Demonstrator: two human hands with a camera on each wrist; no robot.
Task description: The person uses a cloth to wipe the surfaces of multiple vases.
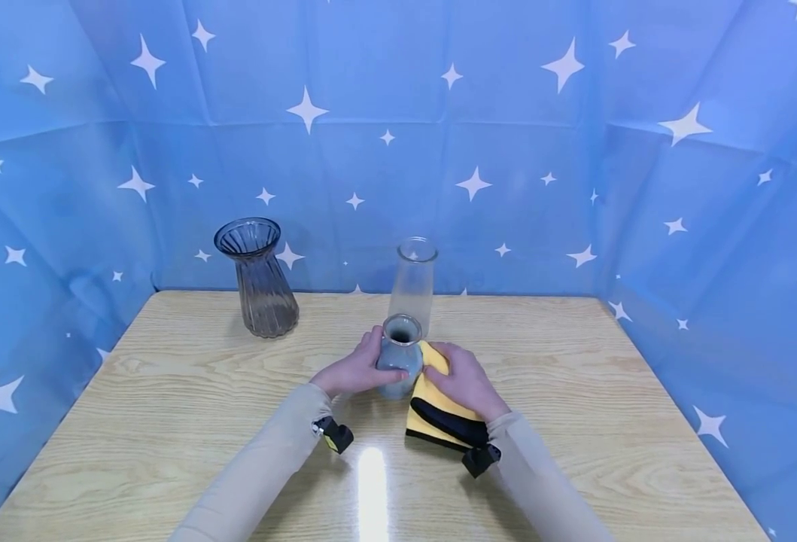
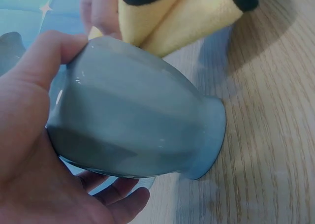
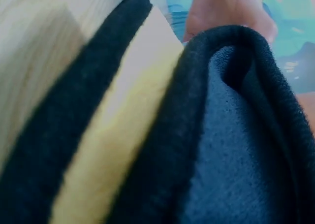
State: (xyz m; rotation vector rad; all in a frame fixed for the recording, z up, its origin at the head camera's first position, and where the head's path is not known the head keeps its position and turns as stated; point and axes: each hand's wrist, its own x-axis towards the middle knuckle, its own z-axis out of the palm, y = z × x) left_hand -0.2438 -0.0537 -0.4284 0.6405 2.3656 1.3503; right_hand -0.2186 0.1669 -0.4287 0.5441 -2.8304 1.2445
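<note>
Folded cloth [image 3: 147,135] filling the close-up: thick black edging over a yellow layer, with a grey-blue face showing at right. Blurred light wood bench [image 3: 34,42] at upper left. Fingers [image 3: 226,12] above the cloth's top fold, against a blue backdrop [image 3: 290,17].

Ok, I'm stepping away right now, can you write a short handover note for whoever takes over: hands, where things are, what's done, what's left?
Left hand: grips the small grey-blue vase, which stands on the wooden table.
Right hand: holds the folded yellow and black cloth against the vase's right side.
Elsewhere: ribbed dark glass vase at the back left, clear glass vase just behind the small one; neither is touched.
Done: cloth is at the small vase.
Left: probably wiping it; whether the other two have been wiped cannot be told.
</note>
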